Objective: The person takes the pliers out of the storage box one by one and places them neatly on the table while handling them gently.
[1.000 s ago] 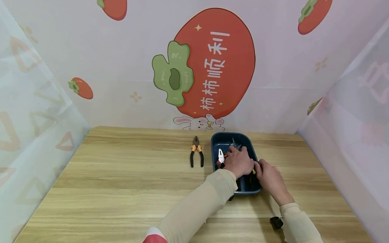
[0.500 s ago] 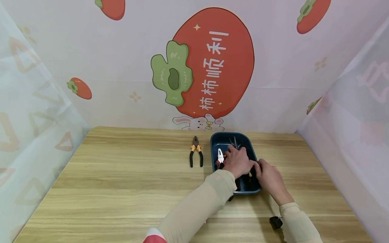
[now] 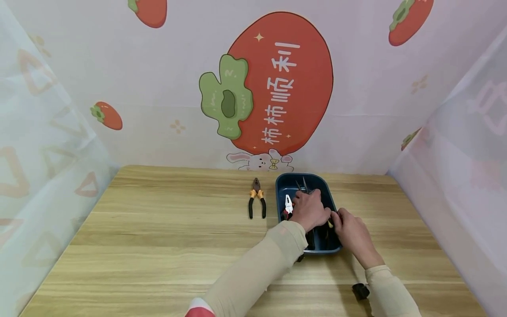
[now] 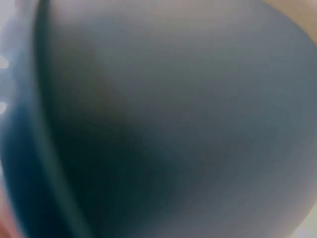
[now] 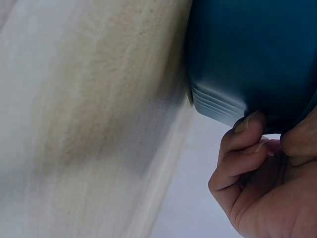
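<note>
A dark blue plastic bin [image 3: 330,252] stands at the back right of the table, holding several tools. My left hand [image 3: 309,211] reaches down into it among the tools; its fingertips are hidden, so any hold is unclear. Two thin pointed metal tips [image 3: 304,184] stick out ahead of these fingers. Beside the hand lie pliers with bright jaws and red-and-black handles [image 3: 288,206]. My right hand [image 3: 352,231] grips the bin's right rim, and its curled fingers [image 5: 242,158] show against the outer wall in the right wrist view. A yellow piece [image 3: 330,224] shows between the hands.
Combination pliers with orange-and-black handles [image 3: 257,198] lie on the wooden table [image 3: 158,229], left of the bin. A printed backdrop [image 3: 166,79] rises along the table's back edge. The left wrist view is filled by a blurred dark bin wall [image 4: 173,124].
The thin pointed tips inside the bin have shifted slightly under my left hand. My right hand keeps its place on the rim, and the bin has not visibly moved.
</note>
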The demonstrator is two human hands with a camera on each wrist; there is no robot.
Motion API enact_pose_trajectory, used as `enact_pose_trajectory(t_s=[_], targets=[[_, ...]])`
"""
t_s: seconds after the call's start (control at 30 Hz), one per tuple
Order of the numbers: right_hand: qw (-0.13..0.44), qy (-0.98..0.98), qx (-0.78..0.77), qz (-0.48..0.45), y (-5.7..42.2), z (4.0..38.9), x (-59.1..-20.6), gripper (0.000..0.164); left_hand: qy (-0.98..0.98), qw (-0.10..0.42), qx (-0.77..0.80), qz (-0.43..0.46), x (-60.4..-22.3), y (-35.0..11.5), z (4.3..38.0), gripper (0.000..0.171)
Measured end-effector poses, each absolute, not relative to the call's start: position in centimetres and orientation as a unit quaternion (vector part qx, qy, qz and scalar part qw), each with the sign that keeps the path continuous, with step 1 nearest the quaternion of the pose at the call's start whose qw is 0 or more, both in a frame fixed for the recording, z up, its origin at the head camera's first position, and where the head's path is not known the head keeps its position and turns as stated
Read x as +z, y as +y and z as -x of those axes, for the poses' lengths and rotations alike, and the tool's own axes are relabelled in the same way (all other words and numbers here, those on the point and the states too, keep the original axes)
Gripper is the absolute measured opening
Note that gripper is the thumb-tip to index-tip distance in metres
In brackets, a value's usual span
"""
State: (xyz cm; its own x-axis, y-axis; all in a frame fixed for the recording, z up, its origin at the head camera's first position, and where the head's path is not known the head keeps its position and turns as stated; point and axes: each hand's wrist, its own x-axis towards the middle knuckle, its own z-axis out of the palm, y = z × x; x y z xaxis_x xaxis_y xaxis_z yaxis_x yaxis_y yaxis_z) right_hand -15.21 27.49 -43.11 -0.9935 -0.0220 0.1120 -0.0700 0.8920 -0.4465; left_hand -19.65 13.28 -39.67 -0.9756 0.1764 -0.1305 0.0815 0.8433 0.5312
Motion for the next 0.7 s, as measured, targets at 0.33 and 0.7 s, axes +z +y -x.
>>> enact_pose_trajectory(t_s=[0.33, 0.7], targets=[[0.042, -0.972, 0.233, -0.013, 27.4, 15.1, -43.1, 0.036, 0.938, 0.090, 0.328, -0.068, -39.1, 12.6, 19.2, 0.028], [0.038, -0.971, 0.235, -0.010, 27.3, 15.1, -43.1, 0.035, 0.927, 0.084, 0.356, -0.086, -38.1, 12.4, 18.6, 0.043]])
